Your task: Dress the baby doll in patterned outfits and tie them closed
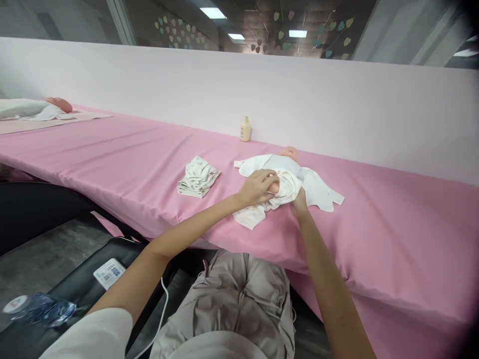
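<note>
While curling fingers of the left hand nearly closed around a bare limb of the doll on the pink worktop, touches bunched printed cloth with the right hand; has a white garment spread about, folded cloths leftward, a pump bottle beyond. Cannot tell the right fingers' hold, hidden behind cloth, nor see all of a second doll, cut off far left
</note>
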### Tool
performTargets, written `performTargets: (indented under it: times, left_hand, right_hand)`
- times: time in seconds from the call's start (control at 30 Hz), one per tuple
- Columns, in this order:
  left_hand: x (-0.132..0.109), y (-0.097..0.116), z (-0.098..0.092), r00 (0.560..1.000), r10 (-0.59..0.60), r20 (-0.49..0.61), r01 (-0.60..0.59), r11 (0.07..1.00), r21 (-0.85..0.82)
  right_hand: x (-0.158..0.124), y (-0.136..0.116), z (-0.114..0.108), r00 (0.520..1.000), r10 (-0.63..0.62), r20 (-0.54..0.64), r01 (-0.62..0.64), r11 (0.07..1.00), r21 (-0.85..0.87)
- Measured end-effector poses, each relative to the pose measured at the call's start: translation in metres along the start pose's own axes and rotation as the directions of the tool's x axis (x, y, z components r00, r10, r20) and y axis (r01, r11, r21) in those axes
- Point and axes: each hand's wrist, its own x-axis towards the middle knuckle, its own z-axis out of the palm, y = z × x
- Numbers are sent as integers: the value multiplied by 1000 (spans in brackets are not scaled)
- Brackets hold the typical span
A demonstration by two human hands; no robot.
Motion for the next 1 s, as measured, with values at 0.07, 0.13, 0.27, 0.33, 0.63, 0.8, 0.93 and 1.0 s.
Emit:
performTargets:
  times: [0.07,0.13,0.27,0.33,0.63,0.8,0.93,1.0]
  left_hand:
    - [-3,7,3,990,120,74,-128,984,123]
    - [-6,8,9,975,196,105,-212,964,163]
    - [-9,3,14,970,242,35,-244,964,110]
    - [-10,3,10,970,241,41,-242,970,34]
    - [-9,6,5,996,-34,-79,8,951,-308]
    - [-8,0,16,969,-166,-183,88,925,-370]
    - [-11,-2,16,950,-130,-282,100,988,-118]
    - [-12,-1,15,977,-55,-205,64,997,41]
  right_hand:
    - [-3,-3,1,999,-18,45,18,1000,-4]
    - [-6,-5,2,996,-18,83,17,1000,12]
    - [-6,-6,2,996,22,85,-23,1000,8]
    - [-5,-4,1,996,29,87,-29,1000,-7]
    - [-3,-1,6,997,71,-18,-69,995,73]
    - [-1,-4,6,997,45,56,-50,993,105]
    - [3,-9,3,993,46,107,-70,969,236]
    - [4,-10,1,986,91,136,-118,971,206]
